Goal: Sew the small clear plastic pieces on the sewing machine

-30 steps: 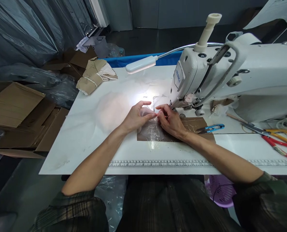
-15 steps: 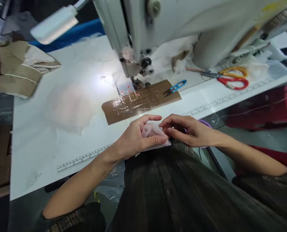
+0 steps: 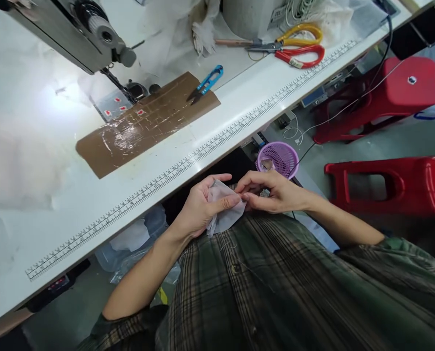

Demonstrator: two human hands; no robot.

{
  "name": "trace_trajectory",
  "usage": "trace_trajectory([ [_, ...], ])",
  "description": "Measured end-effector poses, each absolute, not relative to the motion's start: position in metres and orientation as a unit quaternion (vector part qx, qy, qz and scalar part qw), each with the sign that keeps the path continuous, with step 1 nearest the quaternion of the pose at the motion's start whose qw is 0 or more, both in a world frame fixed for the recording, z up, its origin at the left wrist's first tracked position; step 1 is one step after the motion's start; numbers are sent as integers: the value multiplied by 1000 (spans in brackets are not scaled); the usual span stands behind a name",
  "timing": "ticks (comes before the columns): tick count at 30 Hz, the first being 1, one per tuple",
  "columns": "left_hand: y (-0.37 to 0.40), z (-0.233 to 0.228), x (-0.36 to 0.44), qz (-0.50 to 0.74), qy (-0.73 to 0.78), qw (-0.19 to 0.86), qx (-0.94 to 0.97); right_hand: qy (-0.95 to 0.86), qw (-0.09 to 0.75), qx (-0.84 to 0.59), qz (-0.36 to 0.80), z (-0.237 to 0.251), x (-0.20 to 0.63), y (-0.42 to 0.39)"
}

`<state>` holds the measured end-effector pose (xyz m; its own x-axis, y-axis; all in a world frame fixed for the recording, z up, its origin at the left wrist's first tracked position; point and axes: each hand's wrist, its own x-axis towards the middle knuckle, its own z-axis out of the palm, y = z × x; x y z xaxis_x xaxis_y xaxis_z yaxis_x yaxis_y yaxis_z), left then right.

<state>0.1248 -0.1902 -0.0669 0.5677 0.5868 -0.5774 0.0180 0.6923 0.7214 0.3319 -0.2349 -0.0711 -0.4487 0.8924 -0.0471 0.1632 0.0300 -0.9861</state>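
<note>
My left hand [image 3: 199, 207] grips a small piece of thin white fabric [image 3: 225, 210] over my lap, thumb on top of it. My right hand [image 3: 272, 192] pinches the fabric's right edge with fingertips, touching my left thumb. Both hands are below the front edge of the white sewing table [image 3: 239, 122]. The sewing machine [image 3: 74, 29] stands at the upper left, its needle area above a brown taped patch [image 3: 144, 122].
Blue thread snips [image 3: 206, 84] lie on the brown patch. Red and yellow scissors [image 3: 298, 46] lie at the table's back. A purple basket [image 3: 278, 158] sits on the floor beside my right hand. Two red stools [image 3: 385, 183] stand at right. A ruler strip [image 3: 188, 161] runs along the table's edge.
Both hands carried the white fabric off the table by the needle down to my lap. My view swung down and to the right, bringing in the floor and stools.
</note>
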Motion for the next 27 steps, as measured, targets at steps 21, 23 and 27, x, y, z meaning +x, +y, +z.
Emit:
trace_trajectory([
  [21,-180,-94,135,130,415,782,446,-543,347,-471,602,-103,333,-236],
  [23,-180,-94,137,136,403,780,459,-552,338,-464,605,-104,335,-234],
  [27,-179,-95,137,144,394,774,474,-579,334,-457,587,-101,338,-233],
])
